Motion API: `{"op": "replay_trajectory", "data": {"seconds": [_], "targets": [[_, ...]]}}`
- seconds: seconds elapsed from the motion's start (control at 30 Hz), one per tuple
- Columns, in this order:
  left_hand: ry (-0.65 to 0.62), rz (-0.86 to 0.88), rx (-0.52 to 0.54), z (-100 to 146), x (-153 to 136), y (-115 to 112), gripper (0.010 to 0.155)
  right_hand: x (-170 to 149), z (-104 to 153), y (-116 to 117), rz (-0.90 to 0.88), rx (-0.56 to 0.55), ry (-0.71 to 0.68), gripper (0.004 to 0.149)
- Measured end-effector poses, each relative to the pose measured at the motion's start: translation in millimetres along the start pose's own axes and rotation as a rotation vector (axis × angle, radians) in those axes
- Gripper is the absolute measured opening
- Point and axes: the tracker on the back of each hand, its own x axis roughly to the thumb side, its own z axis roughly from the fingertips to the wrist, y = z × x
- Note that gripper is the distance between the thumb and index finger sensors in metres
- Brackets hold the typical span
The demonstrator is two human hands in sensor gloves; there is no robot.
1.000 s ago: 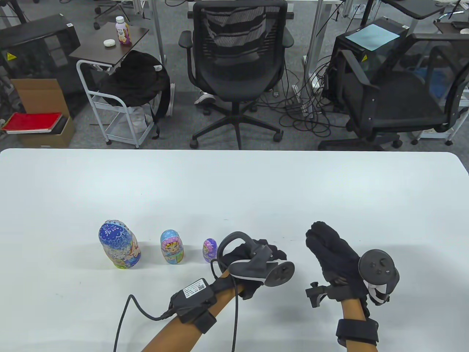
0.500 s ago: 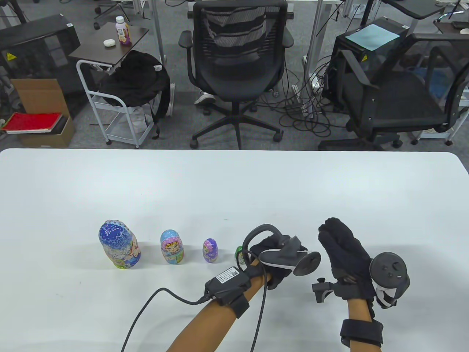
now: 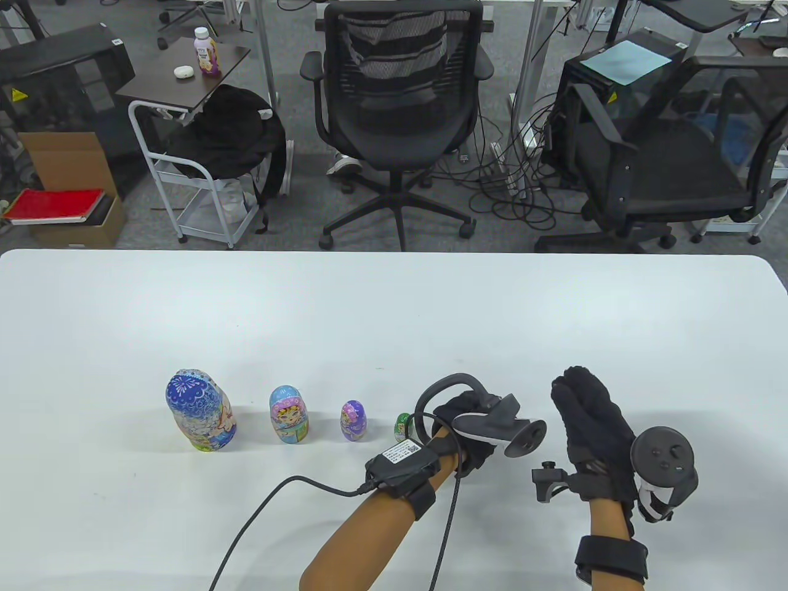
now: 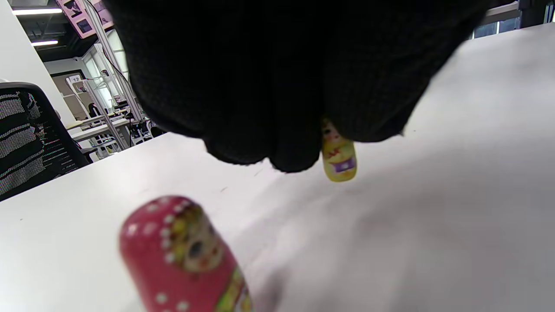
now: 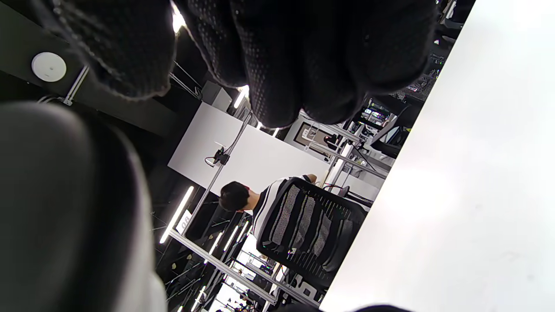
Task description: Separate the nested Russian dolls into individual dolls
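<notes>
1. Four dolls are standing in a row on the table (image 3: 394, 308): large blue doll (image 3: 200, 411), mid doll (image 3: 289, 415), purple doll (image 3: 353, 421), green doll (image 3: 402, 426)
2. Left hand (image 3: 465, 431) is pinching a tiny yellow doll (image 4: 338, 156) just above the table
3. Right hand (image 3: 594, 425) is hovering, fingers straight, grasping nothing

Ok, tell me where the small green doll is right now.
In the table view the green doll stands at the right end of the row, beside the purple doll, just left of the left hand.

My left hand (image 3: 466, 431) covers most of the green doll (image 3: 402, 426) in the table view. At the left wrist, my fingers (image 4: 277, 86) hide the yellow doll's (image 4: 339, 158) head, and the red doll (image 4: 184, 255) is blurred and cut off below.
</notes>
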Motion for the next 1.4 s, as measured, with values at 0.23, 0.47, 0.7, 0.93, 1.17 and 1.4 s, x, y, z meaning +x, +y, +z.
{"op": "replay_trajectory", "data": {"seconds": [0.23,0.47,0.7,0.93,1.17,1.4], "targets": [[-0.004,0.012,-0.012,-4,1,-7,0.038,3,2,4,-0.009,0.021,-0.011,0.064],[0.0,0.014,-0.006,-5,1,-10,0.039,4,2,5,0.005,0.028,-0.02,0.064],[-0.001,0.007,-0.047,-3,0,-7,0.045,4,1,8,0.01,0.041,-0.017,0.064],[-0.001,-0.007,0.023,17,-9,22,0.052,8,3,11,0.033,0.058,-0.043,0.064],[0.049,0.018,0.204,82,-33,77,0.053,15,9,25,0.085,0.131,-0.098,0.064],[0.14,0.087,0.414,192,-59,90,0.055,31,20,49,0.193,0.238,-0.219,0.065]]}}
